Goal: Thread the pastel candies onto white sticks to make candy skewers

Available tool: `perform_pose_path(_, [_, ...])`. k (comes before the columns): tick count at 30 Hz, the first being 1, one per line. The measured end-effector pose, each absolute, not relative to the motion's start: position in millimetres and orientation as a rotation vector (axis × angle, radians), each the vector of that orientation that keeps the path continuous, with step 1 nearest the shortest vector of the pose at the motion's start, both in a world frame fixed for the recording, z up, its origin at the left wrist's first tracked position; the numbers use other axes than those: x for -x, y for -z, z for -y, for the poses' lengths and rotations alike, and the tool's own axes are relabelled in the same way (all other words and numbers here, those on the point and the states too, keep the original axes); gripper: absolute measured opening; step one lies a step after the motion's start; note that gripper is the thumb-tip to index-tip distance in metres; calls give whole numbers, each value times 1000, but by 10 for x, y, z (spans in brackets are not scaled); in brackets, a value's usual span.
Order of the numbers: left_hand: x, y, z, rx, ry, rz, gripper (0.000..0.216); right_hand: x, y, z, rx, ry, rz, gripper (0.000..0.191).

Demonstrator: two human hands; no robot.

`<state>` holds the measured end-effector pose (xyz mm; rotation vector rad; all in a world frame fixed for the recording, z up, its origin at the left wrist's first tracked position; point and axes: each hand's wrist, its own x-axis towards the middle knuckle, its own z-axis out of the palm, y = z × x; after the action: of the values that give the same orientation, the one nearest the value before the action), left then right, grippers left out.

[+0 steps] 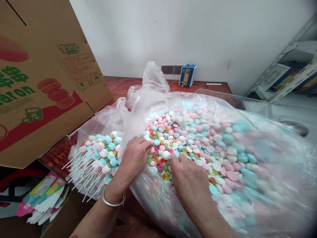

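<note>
A big clear plastic bag [153, 86] lies open on the wooden table [119, 86], filled with pastel round candies [210, 145] and small coloured ring candies [160, 162]. My left hand [133, 158] reaches into the bag's mouth, fingers curled down into the candies; a metal bangle [112, 202] sits on its wrist. My right hand [190, 181] rests beside it, fingertips dug into the ring candies. What either hand pinches is hidden. Left of the bag lies a pile of finished candy skewers [99, 155] on white sticks.
A large cardboard box [42, 82] leans at the left. Coloured paper cards [42, 195] lie below it. A small blue device [187, 75] stands by the wall sockets at the back. A clear plastic bin rim [223, 94] and white shelving [289, 72] are at the right.
</note>
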<state>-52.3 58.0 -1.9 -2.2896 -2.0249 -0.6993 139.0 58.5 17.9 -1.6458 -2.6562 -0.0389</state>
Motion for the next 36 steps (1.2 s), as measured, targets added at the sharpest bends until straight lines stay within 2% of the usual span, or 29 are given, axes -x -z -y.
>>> perform_pose_path(5, [608,59,-528,2354,638,2037,20,-1248,-268,-653,1637,33,2673,24])
perform_pose_path(11, [639,99,-493,2370,767,2074,15,-1112,-338,-738,1580,46,2734,23])
perform_pose_path(19, [573,0,-462,2070,1456,2440,11,-1266,-208,-891,1541,-165,2675,24])
perform_pose_path(25, [519,-7,-499,2024,1842,2610,19,-1422,-107,-751,1472,-563,2431,23])
perform_pose_path(31, [383,-19,-494,2109,1958,2578,19,-1456,-110,-668,1533,-479,2394,26])
perform_pose_path(36, [185,18,-478,2172,1842,2291,14,-1439,-38,-546,1502,-422,2271,28])
